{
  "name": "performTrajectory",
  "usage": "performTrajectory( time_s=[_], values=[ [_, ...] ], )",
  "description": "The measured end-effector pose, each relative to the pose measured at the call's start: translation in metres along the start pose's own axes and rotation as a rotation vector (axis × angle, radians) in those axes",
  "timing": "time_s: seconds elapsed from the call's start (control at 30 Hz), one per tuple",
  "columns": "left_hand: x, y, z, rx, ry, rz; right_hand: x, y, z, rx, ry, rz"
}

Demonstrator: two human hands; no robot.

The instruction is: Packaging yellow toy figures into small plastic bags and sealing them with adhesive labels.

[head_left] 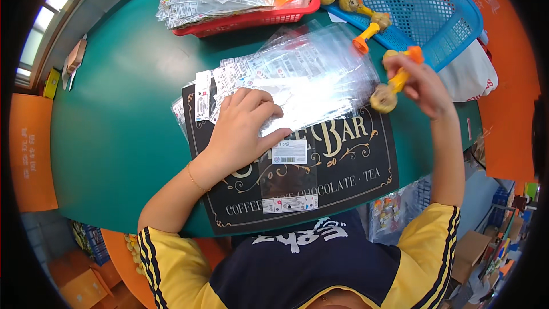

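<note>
A: What did the head view show of the hands?
B: The left hand point(243, 129) lay flat, fingers spread, on the clear bags point(311, 80) over the dark mat point(354, 160). The right hand point(420, 83) was clamped on a yellow toy point(394, 86), raised right of the bags.
A: Its axis?
B: Slanting, orange end up, round head toward the bags; the left hand was nearer them. The grip hid the toy's middle, and glare blurred the bag edges on the table point(114, 109)
</note>
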State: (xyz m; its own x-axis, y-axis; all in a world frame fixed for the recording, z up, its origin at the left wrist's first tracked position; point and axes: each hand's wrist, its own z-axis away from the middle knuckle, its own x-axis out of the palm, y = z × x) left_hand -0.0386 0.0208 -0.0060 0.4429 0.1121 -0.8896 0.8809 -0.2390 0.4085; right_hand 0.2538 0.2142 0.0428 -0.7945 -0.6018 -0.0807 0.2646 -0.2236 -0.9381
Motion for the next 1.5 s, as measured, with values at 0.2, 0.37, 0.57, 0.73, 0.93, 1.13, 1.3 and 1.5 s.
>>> performTrajectory(
  time_s=[0.2, 0.37, 0.57, 0.73, 0.93, 1.13, 1.3, 1.5],
  values=[
    [0.003, 0.006, -0.004, 0.001, 0.281, -0.086, 0.091, -0.003, -0.005, -0.264, -0.174, 0.258],
    [0.003, -0.001, -0.003, -0.009, 0.137, -0.045, 0.119, -0.008, -0.027, 0.057, -0.203, -0.353],
    [0.004, -0.004, 0.0, 0.009, 0.157, 0.041, 0.137, 0.005, -0.042, 0.226, -0.16, -0.598],
    [0.005, -0.008, 0.0, 0.043, 0.186, 0.097, 0.121, 0.014, -0.051, 0.203, -0.221, -0.44],
    [0.008, -0.011, 0.0, 0.056, 0.29, 0.208, 0.119, 0.008, -0.042, -0.208, -0.195, 0.015],
    [0.005, -0.004, 0.0, 0.06, 0.302, 0.297, 0.126, 0.008, -0.035, -0.109, -0.346, 0.018],
    [0.006, -0.005, 0.004, 0.001, 0.3, 0.345, 0.128, 0.007, -0.037, -0.008, -0.337, -0.029],
    [0.006, -0.004, 0.006, -0.047, 0.421, 0.361, 0.123, 0.012, -0.043, 0.069, -0.167, -0.203]
  ],
)
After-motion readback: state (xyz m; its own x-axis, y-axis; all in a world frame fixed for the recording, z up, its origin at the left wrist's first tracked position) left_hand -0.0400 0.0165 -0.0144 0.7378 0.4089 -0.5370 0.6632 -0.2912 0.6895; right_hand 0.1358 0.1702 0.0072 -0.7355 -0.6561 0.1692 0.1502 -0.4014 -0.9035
